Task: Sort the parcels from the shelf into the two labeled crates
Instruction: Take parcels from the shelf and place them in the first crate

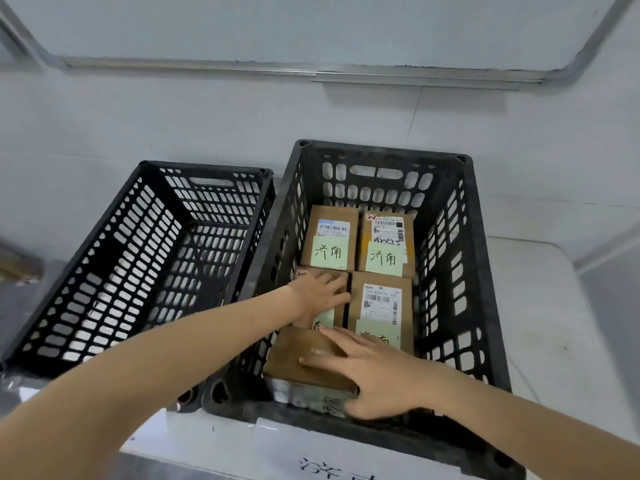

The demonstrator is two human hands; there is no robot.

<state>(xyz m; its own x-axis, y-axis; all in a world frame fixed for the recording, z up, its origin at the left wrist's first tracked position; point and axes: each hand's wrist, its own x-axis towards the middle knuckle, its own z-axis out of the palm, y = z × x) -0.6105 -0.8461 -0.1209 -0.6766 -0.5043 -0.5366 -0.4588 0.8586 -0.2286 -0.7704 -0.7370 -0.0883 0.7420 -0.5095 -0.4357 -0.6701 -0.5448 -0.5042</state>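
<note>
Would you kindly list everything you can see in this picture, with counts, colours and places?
crates: 2, black, side by side; left crate shows no parcels, right crate holds all of them
parcels: 5, brown, in the right crate; far-left parcel, far-right parcel, middle-left parcel, middle-right parcel, tilted parcel at the near end
sticky notes: at least 4, pale green, handwritten, on the flat-lying parcels
paper label: 1, white, in front of the right crate
whiteboard: 1, white, metal-framed, on the wall behind
left hand: rests on the middle-left parcel
right hand: fingers spread on the tilted parcel
</note>
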